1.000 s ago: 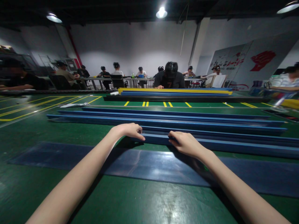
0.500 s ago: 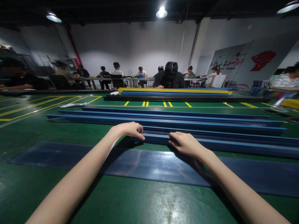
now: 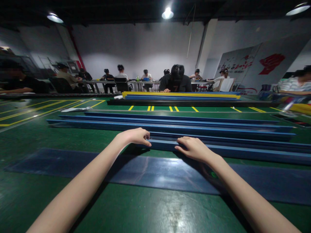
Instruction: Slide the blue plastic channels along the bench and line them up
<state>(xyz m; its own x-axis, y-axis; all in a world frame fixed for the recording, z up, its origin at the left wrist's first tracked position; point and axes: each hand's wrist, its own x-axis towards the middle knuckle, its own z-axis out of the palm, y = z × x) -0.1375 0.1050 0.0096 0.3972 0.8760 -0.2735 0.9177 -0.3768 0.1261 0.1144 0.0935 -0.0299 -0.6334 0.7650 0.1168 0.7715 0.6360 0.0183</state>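
A long blue channel strip [image 3: 233, 151] lies across the green table, running off to the right. At its left end, my left hand [image 3: 138, 136] grips it, thumb on the near side and fingers curled over the far side. My right hand [image 3: 191, 148] holds the same strip a short way along, fingers over the top and thumb against the near wall. Closer to me, a flat, glossy bluish clear sheet [image 3: 150, 171] lies under my forearms. Beyond my hands, more blue channel strips [image 3: 116, 125] lie side by side.
Farther back are a yellow strip [image 3: 179, 94] and a long black bar [image 3: 155, 103]. A white scrap [image 3: 73, 109] rests at the left, and a dark flat object [image 3: 291, 119] at the right. The green table [image 3: 155, 213] has yellow lines. A person [image 3: 176, 81] sits opposite; others sit behind.
Both hands keep their hold on the blue channel strip, almost still. The whole view has shifted very slightly.
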